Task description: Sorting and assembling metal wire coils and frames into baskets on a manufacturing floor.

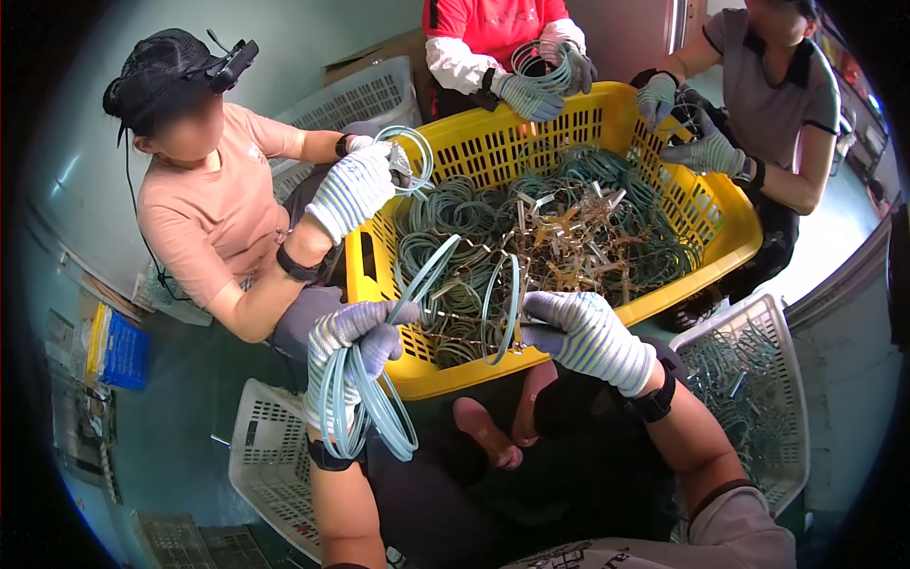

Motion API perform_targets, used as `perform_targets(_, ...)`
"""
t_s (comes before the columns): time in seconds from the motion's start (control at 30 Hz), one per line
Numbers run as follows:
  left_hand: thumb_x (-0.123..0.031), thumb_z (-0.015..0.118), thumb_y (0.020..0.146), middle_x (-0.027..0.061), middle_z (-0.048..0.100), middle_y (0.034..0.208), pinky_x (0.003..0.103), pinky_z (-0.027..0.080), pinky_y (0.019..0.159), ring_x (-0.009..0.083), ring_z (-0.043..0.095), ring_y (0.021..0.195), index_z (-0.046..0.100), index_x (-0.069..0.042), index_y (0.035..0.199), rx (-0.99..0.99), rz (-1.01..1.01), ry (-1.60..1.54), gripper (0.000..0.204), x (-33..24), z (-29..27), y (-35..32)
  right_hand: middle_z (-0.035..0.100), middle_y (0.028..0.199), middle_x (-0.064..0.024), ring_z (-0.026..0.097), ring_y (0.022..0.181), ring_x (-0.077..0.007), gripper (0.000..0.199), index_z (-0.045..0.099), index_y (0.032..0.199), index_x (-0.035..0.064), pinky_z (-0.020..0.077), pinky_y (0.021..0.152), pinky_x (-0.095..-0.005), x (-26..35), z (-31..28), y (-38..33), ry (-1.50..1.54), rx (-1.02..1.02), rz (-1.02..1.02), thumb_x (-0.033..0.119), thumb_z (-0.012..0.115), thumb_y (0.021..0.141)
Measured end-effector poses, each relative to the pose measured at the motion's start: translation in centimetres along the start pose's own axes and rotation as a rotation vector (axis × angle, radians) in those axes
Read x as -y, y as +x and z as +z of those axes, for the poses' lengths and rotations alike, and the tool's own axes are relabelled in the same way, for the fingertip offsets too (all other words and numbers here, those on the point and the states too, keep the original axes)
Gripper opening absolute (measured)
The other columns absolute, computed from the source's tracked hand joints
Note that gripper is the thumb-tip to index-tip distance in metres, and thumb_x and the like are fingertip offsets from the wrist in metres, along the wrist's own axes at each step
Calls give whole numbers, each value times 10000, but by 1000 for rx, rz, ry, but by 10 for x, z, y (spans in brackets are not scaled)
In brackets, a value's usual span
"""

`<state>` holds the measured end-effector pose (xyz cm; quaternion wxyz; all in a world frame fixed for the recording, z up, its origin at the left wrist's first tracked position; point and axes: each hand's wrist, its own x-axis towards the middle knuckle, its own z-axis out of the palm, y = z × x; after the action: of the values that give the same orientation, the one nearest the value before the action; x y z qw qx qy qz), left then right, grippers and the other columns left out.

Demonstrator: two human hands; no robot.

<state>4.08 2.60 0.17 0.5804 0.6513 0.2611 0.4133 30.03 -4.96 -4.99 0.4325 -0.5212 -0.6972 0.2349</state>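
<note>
My left hand (pixel 353 341), in a striped knit glove, is closed around a bundle of pale green plastic rings (pixel 368 410) that hang below it. My right hand (pixel 586 334), gloved the same way, pinches a moulded frame (pixel 479 318) with green rings still attached on thin runners, held over the near rim of a yellow slotted crate (pixel 720 223). The crate is heaped with more green rings and pale runner pieces (pixel 559 232).
Three other people sit around the crate, each with gloved hands on rings: one at the left (pixel 353 190), one at the back (pixel 531 90), one at the right (pixel 701 152). White baskets stand at lower left (pixel 270 455), lower right (pixel 758 398) and behind (pixel 365 95).
</note>
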Motion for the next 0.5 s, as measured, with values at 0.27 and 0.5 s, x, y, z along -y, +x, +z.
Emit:
perform_targets(0.27, -48, 711, 744, 57, 677, 755, 223, 472, 554, 86, 585, 568, 621, -101, 1138, -28, 155, 563, 407, 2, 13, -3, 542, 638, -57, 547, 589, -153, 186, 589, 906, 11, 440, 576, -300, -3, 5, 0, 88, 1, 84, 175, 639, 838)
perform_targets(0.5, 4, 670, 756, 83, 632, 974, 276, 484, 655, 157, 629, 798, 604, -80, 1001, 2, 251, 737, 267, 11, 4, 8, 482, 663, 87, 381, 572, -13, 225, 649, 969, 58, 295, 517, -176, 11, -8, 2, 885, 139, 530, 250, 641, 851)
